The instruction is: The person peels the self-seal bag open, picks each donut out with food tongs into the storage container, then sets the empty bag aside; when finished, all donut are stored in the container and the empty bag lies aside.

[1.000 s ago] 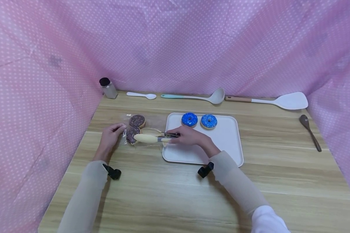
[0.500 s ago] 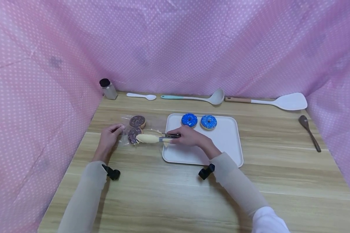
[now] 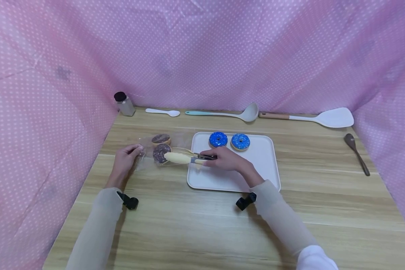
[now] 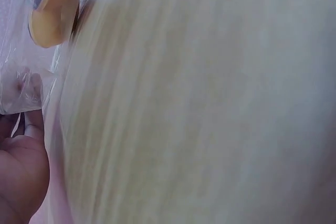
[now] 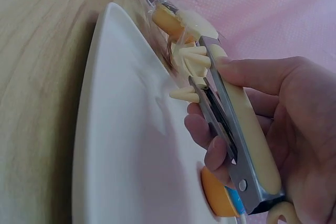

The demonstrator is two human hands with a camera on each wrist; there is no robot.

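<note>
My left hand [image 3: 125, 160] pinches the edge of a clear plastic bag [image 4: 23, 95], left of the tray. Two chocolate-topped donuts are in the bag: the nearer donut [image 3: 159, 153] and the farther donut [image 3: 161, 138], which sits tilted just behind it. My right hand [image 3: 227, 159] grips metal tongs [image 3: 177, 158] with cream tips and handles. In the head view the tips overlap the right side of the nearer donut, at the bag's mouth. In the right wrist view the thumb presses one handle while fingers curl round the other.
Under the right hand lies a white tray [image 3: 263, 168] with two blue donuts [image 3: 240, 142] at its far edge. Along the back stand or lie a black-capped jar [image 3: 125, 105], a white spoon [image 3: 163, 111], a ladle [image 3: 249, 112] and a spatula [image 3: 335, 117]. A brown spoon [image 3: 357, 153] lies right.
The tongs and right hand have shifted right, and the nearer chocolate donut has moved right with them. The farther donut has tilted and moved slightly right. The left hand stays nearly still.
</note>
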